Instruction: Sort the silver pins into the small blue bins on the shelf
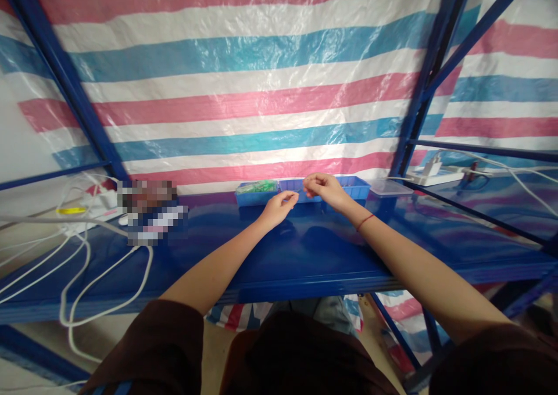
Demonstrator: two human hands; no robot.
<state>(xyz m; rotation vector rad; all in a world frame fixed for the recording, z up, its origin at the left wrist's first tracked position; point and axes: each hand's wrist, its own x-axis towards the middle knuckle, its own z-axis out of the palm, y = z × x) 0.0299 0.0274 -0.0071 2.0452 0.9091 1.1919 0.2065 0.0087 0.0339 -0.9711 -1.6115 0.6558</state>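
Observation:
Both my arms reach forward over a glossy blue shelf board (pixel 305 255). My left hand (pixel 278 205) is closed in a pinch, fingertips pointing right, on something too small to make out. My right hand (pixel 323 189) is closed too, fingers curled and pinched just in front of the blue trays; what it holds is too small to name. The two hands sit a few centimetres apart. A red string circles my right wrist (pixel 365 221). Behind the hands stand a blue tray with green pieces (pixel 256 189) and a second blue tray (pixel 355 187).
A clear plastic lid or box (pixel 389 187) lies to the right of the trays. White cables (pixel 74 267) loop across the left of the shelf by a power strip. Another power strip (pixel 436 176) sits at the right. Blue rack posts (pixel 421 93) frame a striped tarp behind.

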